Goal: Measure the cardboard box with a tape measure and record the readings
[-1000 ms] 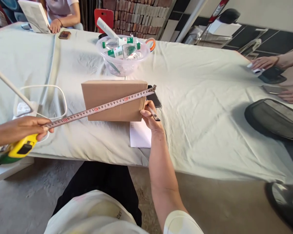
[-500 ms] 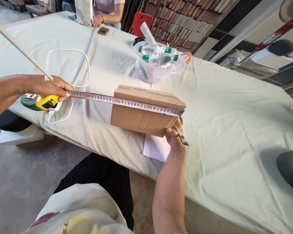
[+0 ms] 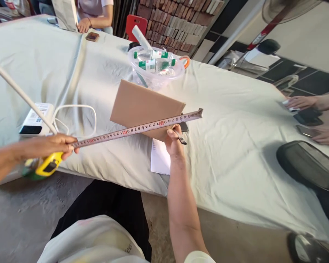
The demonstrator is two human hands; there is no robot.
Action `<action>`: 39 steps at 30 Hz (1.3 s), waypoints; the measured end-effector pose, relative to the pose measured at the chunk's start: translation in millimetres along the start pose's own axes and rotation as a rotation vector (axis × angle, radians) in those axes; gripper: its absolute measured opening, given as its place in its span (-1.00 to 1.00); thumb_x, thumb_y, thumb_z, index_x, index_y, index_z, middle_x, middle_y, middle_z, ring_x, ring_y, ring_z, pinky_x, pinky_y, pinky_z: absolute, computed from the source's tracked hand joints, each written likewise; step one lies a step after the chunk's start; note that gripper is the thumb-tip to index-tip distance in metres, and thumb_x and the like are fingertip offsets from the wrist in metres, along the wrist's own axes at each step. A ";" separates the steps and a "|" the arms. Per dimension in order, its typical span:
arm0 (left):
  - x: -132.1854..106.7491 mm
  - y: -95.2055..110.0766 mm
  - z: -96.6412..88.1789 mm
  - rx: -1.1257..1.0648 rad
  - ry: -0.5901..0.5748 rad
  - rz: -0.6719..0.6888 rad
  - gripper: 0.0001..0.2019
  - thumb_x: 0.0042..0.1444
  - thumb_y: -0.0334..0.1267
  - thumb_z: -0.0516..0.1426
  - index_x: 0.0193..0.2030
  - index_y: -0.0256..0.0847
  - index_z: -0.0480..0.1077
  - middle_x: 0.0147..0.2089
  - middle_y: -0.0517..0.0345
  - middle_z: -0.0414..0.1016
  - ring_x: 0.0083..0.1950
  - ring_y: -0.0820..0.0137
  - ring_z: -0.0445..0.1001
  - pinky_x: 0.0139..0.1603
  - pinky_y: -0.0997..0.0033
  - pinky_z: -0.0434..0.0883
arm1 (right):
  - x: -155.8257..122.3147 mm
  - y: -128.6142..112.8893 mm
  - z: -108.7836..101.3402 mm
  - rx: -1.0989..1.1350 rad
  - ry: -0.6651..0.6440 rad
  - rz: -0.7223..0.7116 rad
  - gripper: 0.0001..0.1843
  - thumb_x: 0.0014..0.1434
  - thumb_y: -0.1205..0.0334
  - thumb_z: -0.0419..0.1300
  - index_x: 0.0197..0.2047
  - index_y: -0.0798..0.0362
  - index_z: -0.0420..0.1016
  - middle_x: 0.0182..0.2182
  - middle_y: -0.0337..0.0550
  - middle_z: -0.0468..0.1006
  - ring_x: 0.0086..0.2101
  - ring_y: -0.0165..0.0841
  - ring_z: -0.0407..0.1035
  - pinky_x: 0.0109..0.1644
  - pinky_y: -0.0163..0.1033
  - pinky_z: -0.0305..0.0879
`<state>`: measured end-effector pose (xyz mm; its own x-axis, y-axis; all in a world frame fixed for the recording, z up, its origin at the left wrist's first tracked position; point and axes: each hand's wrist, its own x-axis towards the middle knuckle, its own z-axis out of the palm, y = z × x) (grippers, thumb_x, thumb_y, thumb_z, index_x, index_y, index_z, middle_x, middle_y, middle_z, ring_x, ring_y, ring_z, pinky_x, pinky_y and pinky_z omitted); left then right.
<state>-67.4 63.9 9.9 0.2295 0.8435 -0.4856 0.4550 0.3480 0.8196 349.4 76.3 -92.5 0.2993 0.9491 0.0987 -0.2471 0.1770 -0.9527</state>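
My left hand grips a yellow tape measure case just off the table's near edge, thumb and fingers pinching the tape. The extended tape runs up and right, its hook end in the air past the box. My right hand is closed on the near right corner of a brown cardboard box, which is tipped up so its broad face shows; a dark pen or clip sticks out of the same hand. A white sheet of paper lies under the box.
A clear bowl with plastic bottles stands behind the box. A white power bank with a looped cable lies at left. Other people's hands with phones rest at the far right and far back. A dark chair back is at right.
The box has been tipped up from lying flat. The tape has lifted off the box's top edge and now crosses in front of it. My left hand has dropped toward the table's edge.
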 end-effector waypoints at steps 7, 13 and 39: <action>-16.3 -38.3 87.0 -0.335 -0.324 -0.200 -0.68 0.10 0.00 0.30 -0.26 -0.25 0.49 -0.52 0.19 0.44 -0.46 0.43 0.30 -0.40 0.50 0.20 | -1.1 2.2 28.8 0.282 0.162 0.136 -0.43 -0.21 -0.02 0.49 -0.37 -0.07 0.15 -0.38 -0.43 0.34 -0.29 -0.44 0.34 -0.21 -0.24 0.49; -28.2 -51.9 125.6 -0.311 -0.248 -0.193 -0.64 0.14 0.05 0.24 -0.19 -0.25 0.45 -0.48 0.21 0.40 -0.39 0.39 0.30 -0.30 0.41 0.22 | -5.0 0.8 34.1 0.375 0.188 0.187 -0.39 -0.23 -0.02 0.52 -0.39 -0.06 0.14 -0.33 -0.44 0.45 -0.25 -0.41 0.43 -0.05 -0.06 0.57; -24.4 -58.2 122.2 -0.640 -0.309 -0.248 -0.69 -0.04 -0.05 0.45 -0.31 -0.24 0.58 -0.55 0.17 0.43 -0.40 0.39 0.43 -0.37 0.48 0.28 | 2.8 42.0 51.2 -0.482 -0.169 -0.316 -0.26 -0.19 -0.35 0.49 -0.14 -0.12 0.29 0.31 0.03 0.30 0.39 -0.02 0.13 0.40 0.20 0.21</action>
<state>5.6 -26.9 -63.1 0.4596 0.5892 -0.6645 -0.0426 0.7620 0.6462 292.6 99.7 -117.5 0.1297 0.9050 0.4052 0.2873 0.3568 -0.8889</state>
